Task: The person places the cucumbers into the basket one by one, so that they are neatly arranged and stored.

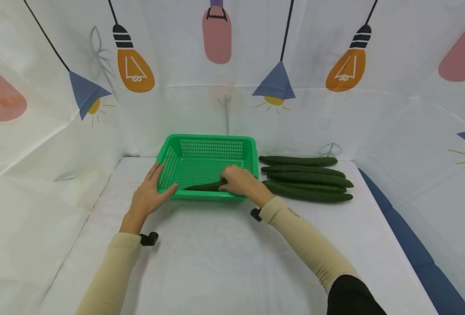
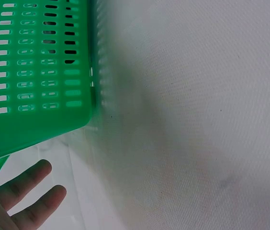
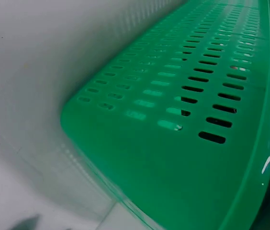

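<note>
A green plastic basket [image 1: 216, 140] with slotted walls stands on the table. My right hand [image 1: 240, 180] reaches over its front rim and grips a dark green cucumber [image 1: 205, 187], which lies low inside along the front wall. The hand covers the cucumber's right part. At the basket's front left corner, my left hand [image 1: 149, 194] rests against the rim with straight, spread fingers. Two of its fingertips [image 2: 39, 170] show beside the basket [image 2: 34, 96] in the left wrist view. The right wrist view is mostly filled by the basket's outer wall [image 3: 173, 163].
Several more cucumbers [image 1: 309, 177] lie side by side to the right of the basket. Behind the white table [image 1: 216, 262] hangs a printed curtain [image 1: 193, 100], close to the basket's back. A blue edge [image 1: 410, 245] runs along the table's right side.
</note>
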The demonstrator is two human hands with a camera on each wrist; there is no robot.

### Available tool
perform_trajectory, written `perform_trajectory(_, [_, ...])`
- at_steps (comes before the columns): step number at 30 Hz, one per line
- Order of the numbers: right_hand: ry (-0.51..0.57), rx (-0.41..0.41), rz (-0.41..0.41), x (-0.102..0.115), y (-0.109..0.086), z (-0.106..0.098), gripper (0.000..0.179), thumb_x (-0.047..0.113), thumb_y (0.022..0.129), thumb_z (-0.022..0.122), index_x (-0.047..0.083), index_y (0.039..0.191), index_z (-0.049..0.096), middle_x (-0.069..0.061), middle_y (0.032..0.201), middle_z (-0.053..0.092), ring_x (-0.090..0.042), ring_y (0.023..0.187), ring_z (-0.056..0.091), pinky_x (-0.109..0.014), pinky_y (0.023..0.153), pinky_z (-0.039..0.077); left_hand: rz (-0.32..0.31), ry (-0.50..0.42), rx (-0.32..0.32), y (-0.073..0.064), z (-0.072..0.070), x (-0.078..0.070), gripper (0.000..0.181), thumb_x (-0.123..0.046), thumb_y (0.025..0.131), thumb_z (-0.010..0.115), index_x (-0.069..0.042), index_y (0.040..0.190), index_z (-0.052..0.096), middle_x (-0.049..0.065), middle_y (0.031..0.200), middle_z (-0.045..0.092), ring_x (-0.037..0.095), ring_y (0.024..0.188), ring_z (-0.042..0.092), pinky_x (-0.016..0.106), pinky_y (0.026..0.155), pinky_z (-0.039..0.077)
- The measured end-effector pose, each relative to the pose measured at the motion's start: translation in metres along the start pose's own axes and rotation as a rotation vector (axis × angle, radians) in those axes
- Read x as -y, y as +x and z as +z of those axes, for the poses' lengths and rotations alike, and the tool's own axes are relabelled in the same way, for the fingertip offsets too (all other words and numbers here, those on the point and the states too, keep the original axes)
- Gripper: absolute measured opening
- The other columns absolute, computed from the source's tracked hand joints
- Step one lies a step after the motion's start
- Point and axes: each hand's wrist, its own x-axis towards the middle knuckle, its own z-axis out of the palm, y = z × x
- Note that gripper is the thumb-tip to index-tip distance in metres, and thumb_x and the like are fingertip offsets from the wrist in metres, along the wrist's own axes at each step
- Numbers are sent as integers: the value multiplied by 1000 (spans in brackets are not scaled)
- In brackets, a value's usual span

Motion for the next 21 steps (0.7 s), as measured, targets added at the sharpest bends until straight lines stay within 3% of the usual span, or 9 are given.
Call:
perform_trajectory(6, [5,33,0,1,1,0,32,34,95,76,10,116,77,-6,117,72,-20,106,68,-32,85,59,-2,-1,6,-1,-1,-1,92,-66,96,56,-23,167,17,9,173,16,52,134,51,58,69,54])
perform_trajectory(12, [58,106,17,-6,0,-11,35,31,97,74,8,124,74,-8,114,75,-19,93,71,-35,79,59,-4,2,7,-1,-1,-2,92,-66,96,56,-23,167,17,9,173,16,52,134,51,59,70,53])
perform_trajectory(17, [23,171,69,-18,-5,-17,38,37,97,73,13,126,72,-6,122,72,-20,100,68,-38,84,58,-4,7,11,-1,-1,-2,92,-66,96,56,-23,167,17,9,174,15,53,132,52,57,68,53])
perform_trajectory(21, [76,203,60,-23,-9,-18,39,35,98,71,11,129,70,-7,122,71,-17,93,66,-37,85,57,-7,14,11,-1,-1,-2,92,-66,96,56,-24,167,17,8,174,15,52,132,53,56,67,53])
